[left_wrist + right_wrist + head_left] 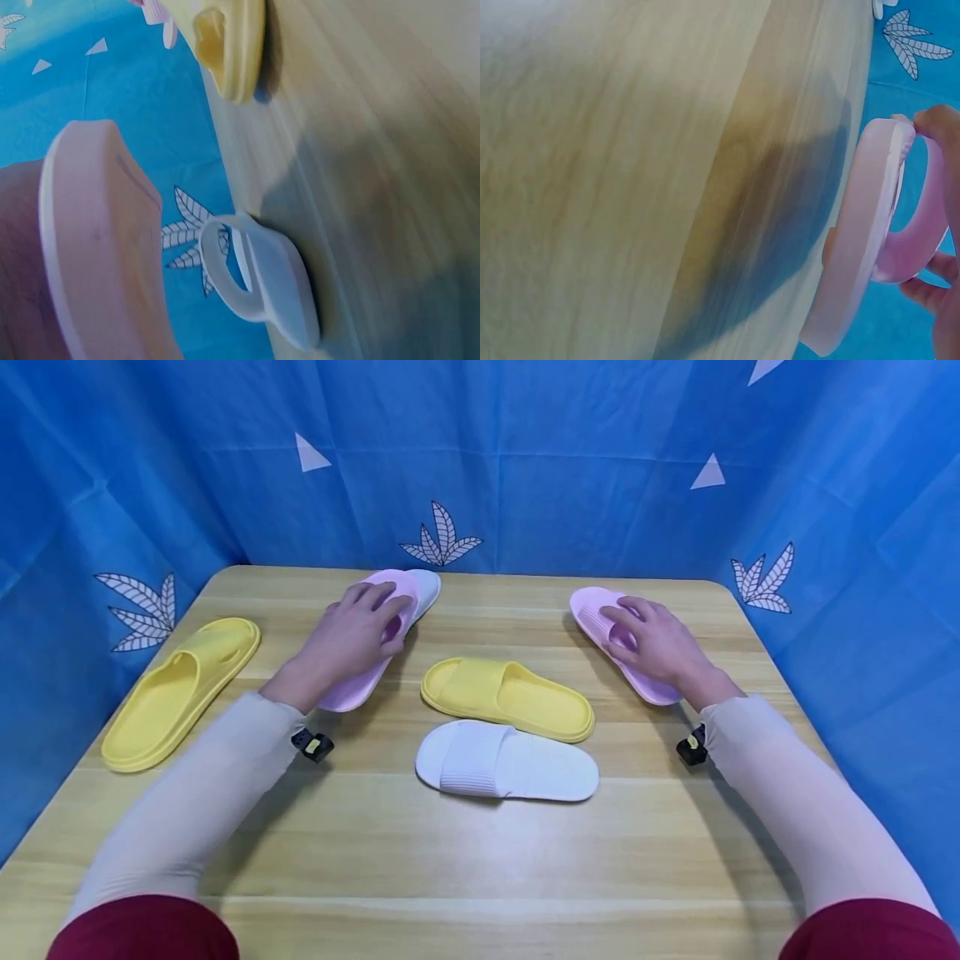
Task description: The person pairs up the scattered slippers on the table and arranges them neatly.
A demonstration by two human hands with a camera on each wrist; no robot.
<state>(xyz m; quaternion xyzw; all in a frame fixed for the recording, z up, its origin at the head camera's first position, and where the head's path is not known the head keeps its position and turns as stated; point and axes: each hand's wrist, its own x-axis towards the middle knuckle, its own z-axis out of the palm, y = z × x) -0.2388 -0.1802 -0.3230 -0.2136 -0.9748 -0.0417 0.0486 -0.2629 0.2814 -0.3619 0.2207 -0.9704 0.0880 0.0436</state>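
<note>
Across the top and down both sides of the head view, a blue curtain [525, 402]. Through the middle and bottom, a wooden table [510, 877]. Slanting in from the lower corners, pale sleeves [195, 802]. At far left, a left yellow slipper [153, 697], toe angled toward the top. Left of centre, upper half, a left pink slipper [356, 689], off the table in the left wrist view, with a far white slipper [427, 591] partly hidden behind. At centre, a middle yellow slipper [480, 683]; just below, a near white slipper [476, 758], both flat on the table. Right of centre, upper half, a right pink slipper [592, 610]; cannot tell about contact with the table. Over the left pink slipper, the left hand [352, 635], fingers curled down, gripping near the strap. Over the right pink slipper, the right hand [656, 639], holding across the strap, with digits at both ends. Near the cuffs, small black devices [313, 745].
</note>
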